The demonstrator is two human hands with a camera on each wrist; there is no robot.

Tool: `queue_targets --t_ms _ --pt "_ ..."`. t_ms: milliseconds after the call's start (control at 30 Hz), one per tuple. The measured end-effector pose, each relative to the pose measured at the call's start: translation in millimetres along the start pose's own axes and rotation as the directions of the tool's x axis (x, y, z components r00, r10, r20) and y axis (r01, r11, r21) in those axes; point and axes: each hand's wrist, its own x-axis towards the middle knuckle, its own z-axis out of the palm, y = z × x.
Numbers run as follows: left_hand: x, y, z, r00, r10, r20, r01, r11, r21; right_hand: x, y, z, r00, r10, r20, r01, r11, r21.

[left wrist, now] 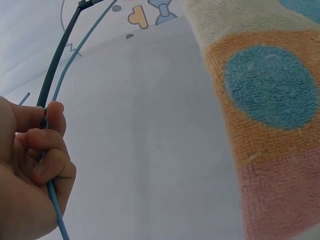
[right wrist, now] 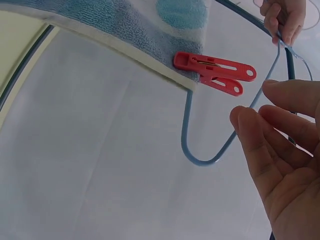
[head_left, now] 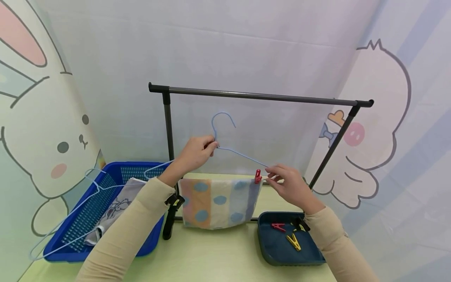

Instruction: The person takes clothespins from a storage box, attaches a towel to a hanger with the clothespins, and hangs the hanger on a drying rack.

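My left hand (head_left: 201, 152) pinches a blue wire hanger (head_left: 243, 155) just below its hook, which stands under the rack's bar. In the left wrist view the fingers of the left hand (left wrist: 37, 165) curl round the wire. A striped towel with blue dots (head_left: 220, 200) hangs from the hanger, and a red clip (head_left: 258, 176) grips its upper right corner. Beside that corner is my right hand (head_left: 290, 186). In the right wrist view, the right hand (right wrist: 280, 150) has bent, parted fingers close to the hanger's sloping wire; whether they touch it is unclear. The red clip (right wrist: 215, 71) is near its fingertips.
A black rack (head_left: 260, 95) stands behind the hands. At the left, a blue basket (head_left: 141, 250) holds grey cloth (head_left: 121, 203) and light blue hangers (head_left: 67, 219). A dark tray (head_left: 282, 258) at the right contains a red clip (head_left: 278, 226) and a yellow clip (head_left: 293, 242).
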Motion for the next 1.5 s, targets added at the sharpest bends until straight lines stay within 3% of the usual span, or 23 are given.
queue_targets --t_ms 233,433,733,1000,1500 --pt "-2.6 -3.1 -2.0 1.000 -0.003 0.001 0.003 1.000 -0.001 -4.7 8 -1 0.999 -0.037 0.019 0.038 0.998 -0.040" --pt "-5.1 -7.1 -3.7 1.000 -0.008 0.006 0.008 1.000 -0.002 -10.0 10 -2 0.991 0.036 0.131 -0.029 0.998 -0.053" --pt "-6.1 -8.6 -6.8 1.000 -0.025 0.000 0.025 1.000 0.005 -21.8 20 3 0.936 0.191 0.295 -0.168 0.980 -0.103" --pt "-6.9 -8.8 -8.4 0.999 -0.034 0.000 0.034 0.999 0.010 -31.3 35 13 0.889 0.192 0.416 -0.171 0.981 -0.087" --pt "-8.9 -9.5 -9.5 1.000 -0.026 0.016 0.026 1.000 0.002 -49.3 51 30 0.845 0.195 0.498 -0.183 0.980 -0.074"
